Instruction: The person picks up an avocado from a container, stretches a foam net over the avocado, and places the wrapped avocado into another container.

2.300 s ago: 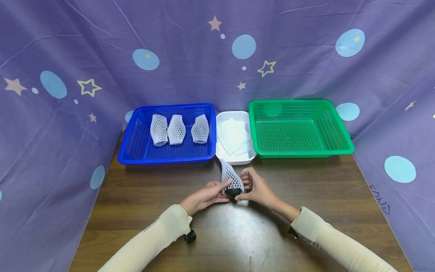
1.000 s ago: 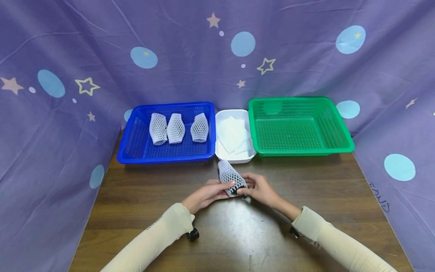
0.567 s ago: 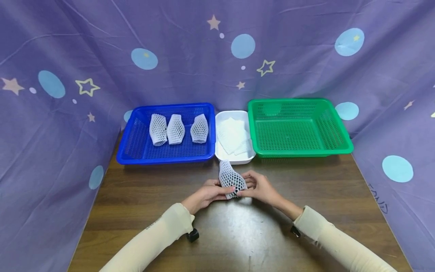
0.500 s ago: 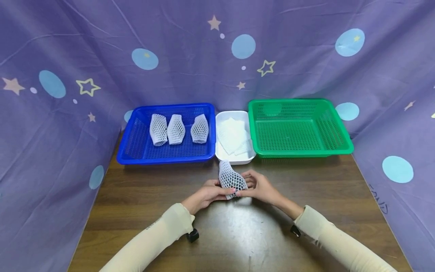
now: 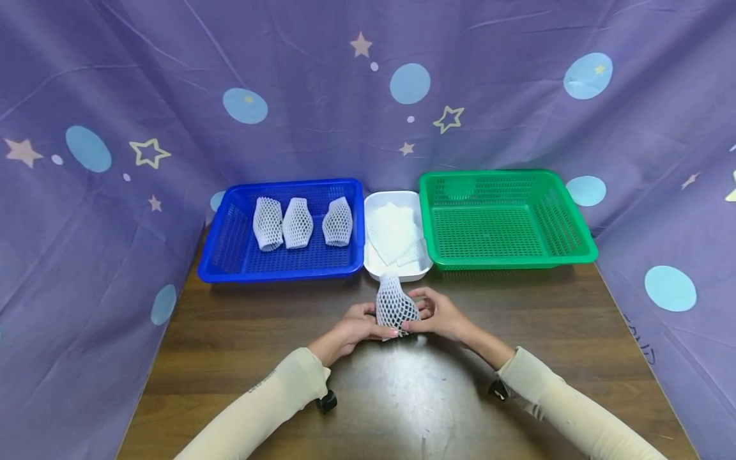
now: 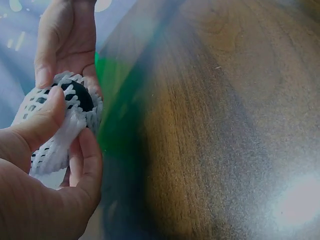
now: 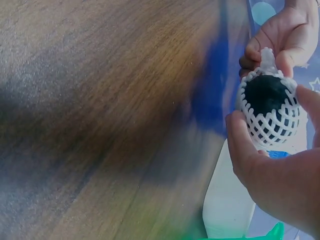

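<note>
In the head view, a white foam net sleeve is held above the table between both hands, its narrow end pointing away. Inside sits a dark, smooth, rounded thing; its kind is unclear. The right wrist view shows its near end bare within the net's opening. My left hand pinches the net's rim on the left, with a bunched fold between thumb and fingers in the left wrist view. From the right, my right hand holds the wrapped thing, thumb near the rim and fingers along the side.
A blue basket at the back left holds three netted things. Beside it, a white tray contains flat white net sleeves. The green basket stands at the back right of the wooden table.
The net's near edge has been drawn over the dark end that showed at first. The net's narrow end has swung slightly right, and my left thumb has shifted lower toward the rim.
</note>
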